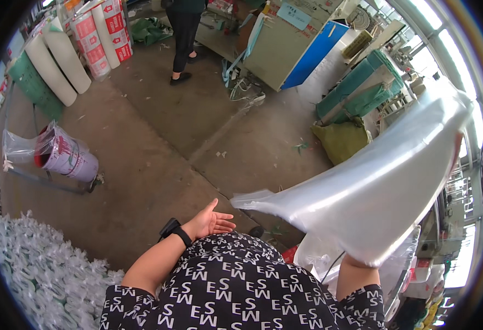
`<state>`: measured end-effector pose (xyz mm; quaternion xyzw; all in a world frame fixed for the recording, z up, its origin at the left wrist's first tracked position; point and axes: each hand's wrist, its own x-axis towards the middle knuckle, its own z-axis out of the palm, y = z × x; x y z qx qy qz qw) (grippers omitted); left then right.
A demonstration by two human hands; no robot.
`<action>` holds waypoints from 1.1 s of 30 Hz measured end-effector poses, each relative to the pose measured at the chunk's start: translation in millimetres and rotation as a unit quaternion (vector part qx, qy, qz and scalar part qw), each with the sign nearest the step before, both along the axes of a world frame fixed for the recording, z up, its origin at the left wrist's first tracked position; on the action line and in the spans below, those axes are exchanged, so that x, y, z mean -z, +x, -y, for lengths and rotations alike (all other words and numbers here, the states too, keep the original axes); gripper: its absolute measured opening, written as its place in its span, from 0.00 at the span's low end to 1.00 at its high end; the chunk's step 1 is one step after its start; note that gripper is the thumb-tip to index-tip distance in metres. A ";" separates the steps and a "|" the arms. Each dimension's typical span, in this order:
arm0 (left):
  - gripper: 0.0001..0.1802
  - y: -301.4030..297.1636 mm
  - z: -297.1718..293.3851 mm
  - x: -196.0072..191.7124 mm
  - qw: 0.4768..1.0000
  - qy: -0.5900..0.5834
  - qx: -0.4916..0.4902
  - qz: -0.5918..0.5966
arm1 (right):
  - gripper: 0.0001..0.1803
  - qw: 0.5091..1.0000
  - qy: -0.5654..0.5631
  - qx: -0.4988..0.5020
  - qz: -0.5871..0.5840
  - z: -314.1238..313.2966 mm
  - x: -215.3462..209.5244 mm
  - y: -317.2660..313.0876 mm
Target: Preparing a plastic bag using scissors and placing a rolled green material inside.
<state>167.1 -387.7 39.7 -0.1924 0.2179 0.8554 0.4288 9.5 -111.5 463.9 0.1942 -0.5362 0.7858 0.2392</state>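
A large sheet or bag of clear, milky plastic film (362,181) is spread through the air on my right side. Its narrow, crumpled end reaches toward my left hand (211,221). That hand is in front of my body with fingers apart and palm partly turned up, holding nothing; a gap separates it from the film. My right forearm (357,278) rises from the lower edge and passes behind the film, which covers my right hand, so its fingers and grip are hidden. More clear plastic (321,258) lies beside my right arm.
To the left stands a stained, pale purple bucket (76,159) with clear plastic over it. A heap of bundled clear plastic (38,275) fills the lower left. Wrapped rolls (101,38) stand far left. A person (183,38) stands ahead, near a cabinet (285,41). Green bundles (357,91) lie far right.
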 end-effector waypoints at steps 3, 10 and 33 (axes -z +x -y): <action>0.50 -10.9 -5.4 14.4 0.999 0.015 0.014 0.027 | 0.17 0.998 0.005 0.043 -0.043 -17.9 -16.5 8.6; 0.50 -14.4 -11.2 62.2 0.965 0.104 -0.237 0.046 | 0.17 0.993 0.012 0.084 -0.078 -39.0 -39.6 1.3; 0.20 -8.4 0.0 100.9 0.965 -0.041 -0.234 0.113 | 0.18 0.991 -0.001 0.125 -0.048 -66.8 -33.8 21.1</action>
